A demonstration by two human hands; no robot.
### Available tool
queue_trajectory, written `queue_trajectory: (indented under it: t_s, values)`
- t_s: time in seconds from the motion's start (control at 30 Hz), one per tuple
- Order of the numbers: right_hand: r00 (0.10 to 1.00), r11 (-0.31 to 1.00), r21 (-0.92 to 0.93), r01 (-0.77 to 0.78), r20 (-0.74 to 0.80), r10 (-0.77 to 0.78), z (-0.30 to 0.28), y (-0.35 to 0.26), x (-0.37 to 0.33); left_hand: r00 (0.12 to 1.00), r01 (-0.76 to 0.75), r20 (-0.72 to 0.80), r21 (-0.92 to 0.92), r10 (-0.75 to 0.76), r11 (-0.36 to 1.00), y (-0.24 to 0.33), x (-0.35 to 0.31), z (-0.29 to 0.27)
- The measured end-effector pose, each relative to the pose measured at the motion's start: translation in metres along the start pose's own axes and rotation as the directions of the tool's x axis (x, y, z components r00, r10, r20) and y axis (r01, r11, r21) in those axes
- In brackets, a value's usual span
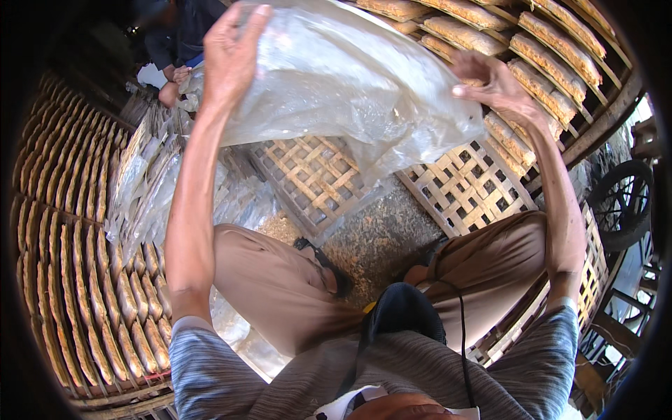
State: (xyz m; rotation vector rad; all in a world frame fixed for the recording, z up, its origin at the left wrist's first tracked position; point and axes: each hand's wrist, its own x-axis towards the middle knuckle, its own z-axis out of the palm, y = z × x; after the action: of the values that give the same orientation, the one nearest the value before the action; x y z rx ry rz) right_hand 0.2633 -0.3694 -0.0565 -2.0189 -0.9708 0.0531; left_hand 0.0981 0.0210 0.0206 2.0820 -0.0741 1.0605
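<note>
A large clear plastic sheet (343, 84) is stretched out in front of me at arm's length. My left hand (231, 52) grips its upper left edge, fingers curled over the plastic. My right hand (493, 84) pinches its right edge. The sheet hangs over two woven bamboo trays (315, 175) lying on the ground below. My knees in brown trousers (280, 280) show beneath my arms.
Bamboo racks filled with rows of flat tan crackers (84, 280) lie at my left, and more rack rows (546, 63) sit at the upper right. Crumpled plastic (147, 189) lies at left. Another person's hands (171, 87) are at the top left. A wheel (619, 203) stands at right.
</note>
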Motion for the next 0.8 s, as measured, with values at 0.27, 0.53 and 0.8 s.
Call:
queue_trajectory:
  t_s: [0.27, 0.53, 0.8]
  values:
    - [0.988, 0.963, 0.221, -0.155, 0.027, 0.153, 0.032, -0.081, -0.012, 0.893, -0.271, 0.375, 0.010, 0.248, 0.962, 0.101, 0.008, 0.051]
    - [0.925, 0.587, 0.808, 0.045, -0.256, 0.281, -0.034, -0.036, -0.027, 0.999, -0.038, -0.034, -0.333, 0.029, 0.942, -0.001, -0.037, 0.042]
    - [0.915, 0.893, -0.291, -0.344, -0.317, 0.249, -0.117, 0.057, -0.082, 0.872, 0.474, 0.438, -0.638, -0.220, 0.608, 0.016, -0.088, 0.176]
